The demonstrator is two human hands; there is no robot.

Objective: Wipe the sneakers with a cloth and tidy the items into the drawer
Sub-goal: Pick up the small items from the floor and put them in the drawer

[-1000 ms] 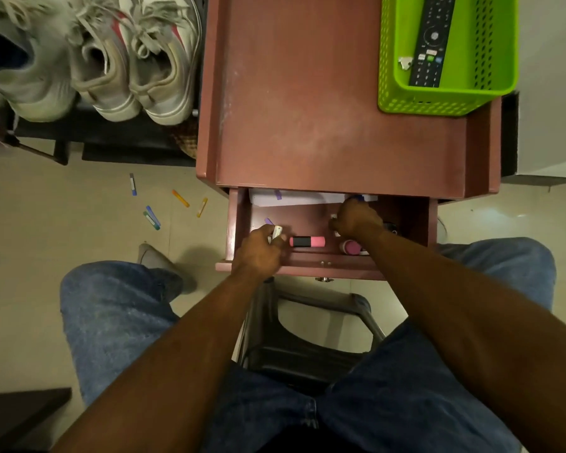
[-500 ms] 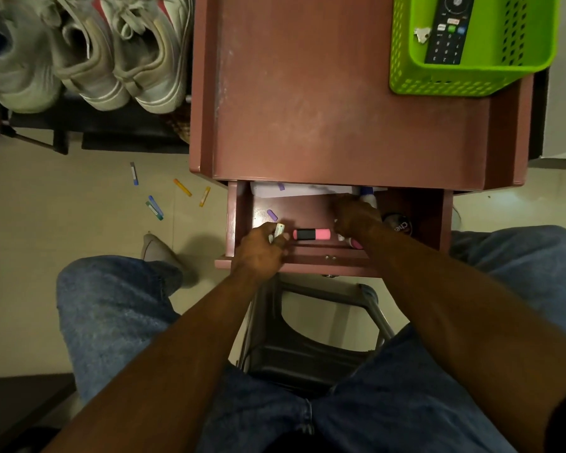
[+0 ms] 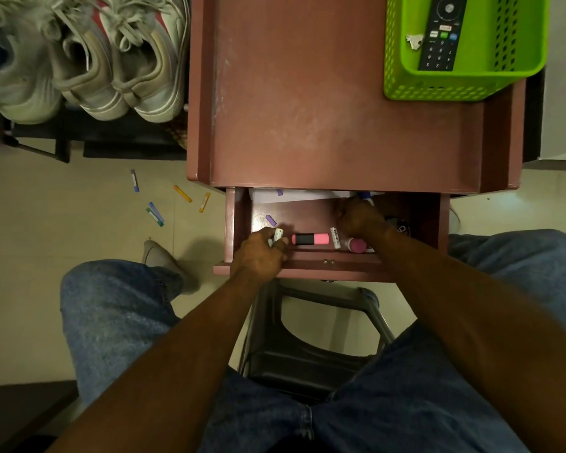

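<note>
Both hands are down in the open drawer (image 3: pixel 419 223) of a reddish-brown bedside cabinet, seen from straight above. Its tabletop (image 3: pixel 307 109) is bare and dusty apart from a green plastic basket (image 3: pixel 402 80) at the far right corner, with a black remote (image 3: pixel 440 34) and a small pale piece lying inside. To the left, pale sneakers (image 3: pixel 111 70) sit side by side on a dark low rack, and on the cream floor (image 3: pixel 62 207) between rack and cabinet lies a scatter of small coloured markers (image 3: pixel 154 214). Now the left hand (image 3: pixel 258 253), at the drawer's near left corner, fingers curled round a small white stick (image 3: pixel 276 237) that pokes out past the knuckles. Right hand (image 3: pixel 356 217) further in, a closed fist, knuckles up, over the far middle of the drawer; whether it holds anything, I can't tell. Between them a pink-and-black highlighter (image 3: pixel 309 239) lies flat on the drawer floor, a white labelled eraser (image 3: pixel 335 237) just right of it, a pink-capped item (image 3: pixel 356 245) beside the right wrist. White paper (image 3: pixel 301 196) lines the far edge. Both forearms reach forward over denim knees and a dark stool (image 3: pixel 307 354)
</note>
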